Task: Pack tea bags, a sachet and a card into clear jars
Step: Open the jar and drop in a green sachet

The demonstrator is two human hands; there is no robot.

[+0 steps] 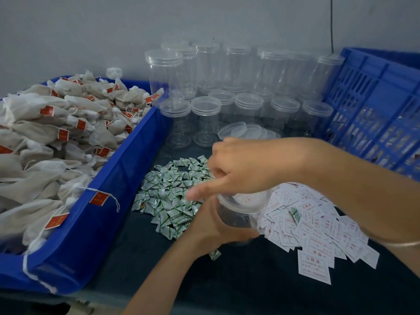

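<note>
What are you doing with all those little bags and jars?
A person's left hand grips a clear jar while the right hand is at its top; blur hides whether it holds anything. Tea bags fill the blue bin, with sachets and cards piled on the table.

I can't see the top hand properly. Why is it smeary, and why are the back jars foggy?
Head view: the right hand is motion-blurred over the jar; the back jars are clear plastic against a pale wall, so they look faint; tea bags look sharper.
</note>
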